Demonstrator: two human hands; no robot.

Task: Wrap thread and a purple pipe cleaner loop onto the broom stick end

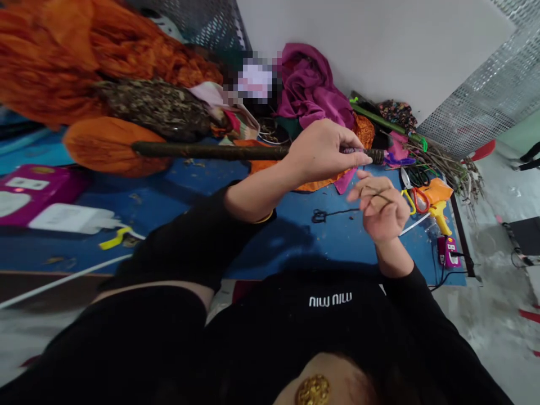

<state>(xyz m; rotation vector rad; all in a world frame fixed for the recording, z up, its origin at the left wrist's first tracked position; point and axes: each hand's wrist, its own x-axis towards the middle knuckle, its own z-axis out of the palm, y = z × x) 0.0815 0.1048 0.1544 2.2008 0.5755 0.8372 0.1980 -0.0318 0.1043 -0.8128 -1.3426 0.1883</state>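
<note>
My left hand (323, 149) is closed around a long dark stick (219, 151), held level above the blue table. Dark cord is wound in tight turns about the stick's right end (375, 156), just past my fingertips. Below and to the right, my right hand (382, 208) has curled fingers, slightly blurred, with a strand of dark cord (343, 212) across them. The cord's loose tail lies in a small tangle on the table. At the stick's left end is a rounded orange cloth bundle (113, 146); whether they are joined I cannot tell.
Orange fabric (50, 56) and magenta cloth (312, 84) are heaped along the back. Scissors (415, 194), a yellow glue gun (441, 216) and a small purple power strip (448, 251) lie right. A larger purple power strip (40, 191) sits left. Thin twigs (458, 169) overhang the right edge.
</note>
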